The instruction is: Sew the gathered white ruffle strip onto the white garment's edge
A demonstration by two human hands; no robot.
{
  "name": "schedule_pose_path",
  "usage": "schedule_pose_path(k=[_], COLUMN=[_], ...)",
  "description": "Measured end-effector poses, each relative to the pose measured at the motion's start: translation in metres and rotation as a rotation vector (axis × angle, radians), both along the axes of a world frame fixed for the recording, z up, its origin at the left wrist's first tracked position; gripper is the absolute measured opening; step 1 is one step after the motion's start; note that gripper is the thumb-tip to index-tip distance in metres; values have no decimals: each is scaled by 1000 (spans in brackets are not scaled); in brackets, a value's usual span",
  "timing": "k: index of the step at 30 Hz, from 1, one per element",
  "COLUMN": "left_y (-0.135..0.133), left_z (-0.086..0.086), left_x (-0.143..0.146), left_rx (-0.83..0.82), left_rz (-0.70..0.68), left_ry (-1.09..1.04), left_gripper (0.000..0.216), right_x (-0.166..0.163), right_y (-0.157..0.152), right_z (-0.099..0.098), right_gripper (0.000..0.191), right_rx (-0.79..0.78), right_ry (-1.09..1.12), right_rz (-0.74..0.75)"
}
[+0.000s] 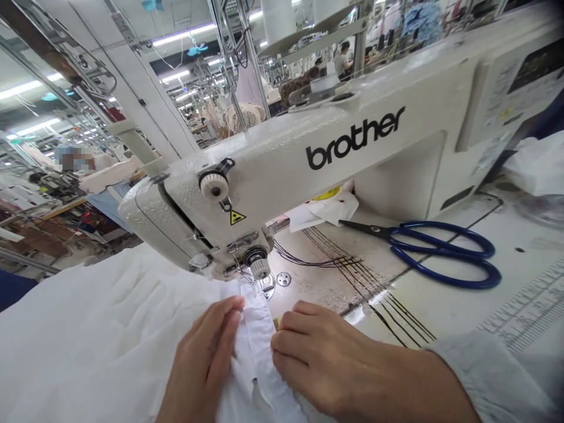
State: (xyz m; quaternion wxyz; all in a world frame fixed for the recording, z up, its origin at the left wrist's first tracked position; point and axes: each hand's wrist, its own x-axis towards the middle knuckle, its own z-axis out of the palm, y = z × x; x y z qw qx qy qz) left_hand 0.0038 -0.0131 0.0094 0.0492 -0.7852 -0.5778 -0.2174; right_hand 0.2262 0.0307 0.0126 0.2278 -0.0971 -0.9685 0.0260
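A white sewing machine head (282,170) marked "brother" arches over the table, with its presser foot (259,269) resting at the top of a folded white fabric band (259,346). The band lies on a large white cloth (97,335) that spreads to the left. My left hand (202,358) holds the band's left side, just below the needle area. My right hand (321,358) grips its right edge, fingertips near a small yellow scrap (276,322). Both hands hide part of the fabric.
Blue-handled scissors (440,255) lie on the white machine table (440,317), which bears black lines and printed ruler marks. Folded white cloth (537,164) sits at the right. Behind stand metal thread stands, and a person (103,163) works at far left.
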Motion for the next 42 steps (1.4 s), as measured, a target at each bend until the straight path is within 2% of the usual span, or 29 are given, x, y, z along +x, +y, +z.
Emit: schedule_pose_path(k=[2,4,7,10,13,17,20,23,29,36,42], left_y=[9,20,34,37,28,5,-5,-7,-4,-1,4], left_z=[7,12,12,6,2,-1,-6,-9,-4,2,-2], left_x=[-5,-10,-16,-17,-11,8,13,6,-4,2,0], left_rx=[-41,-44,28,94,135,167,158,131,72,87,141], left_rz=[-54,-167,-254,-206,-139,-66,-119,-163,-230,-249,-228], left_ry=[9,96,202,246,262,107,92,150,201,302,373], left_gripper=[21,19,20,24,29,30,28,35,36,38,38], right_x=[-1,-1,-1,-1,-1,0,1,0,-2,0,-2], right_y=[0,-1,0,0,0,-1,-1,-1,-3,-7,-3], right_z=[1,1,1,1,-1,-4,-5,-6,-5,-2,-4], right_gripper=[16,15,17,19,18,14,12,17,16,16,14], right_rx=[-7,-22,-32,-12,-9,7,32,23,30,83,74], right_ry=[-16,-35,-42,-16,5,40,72,74,77,74,70], right_rz=[8,16,21,16,-8,-12,-4,-5,-5,-42,-48])
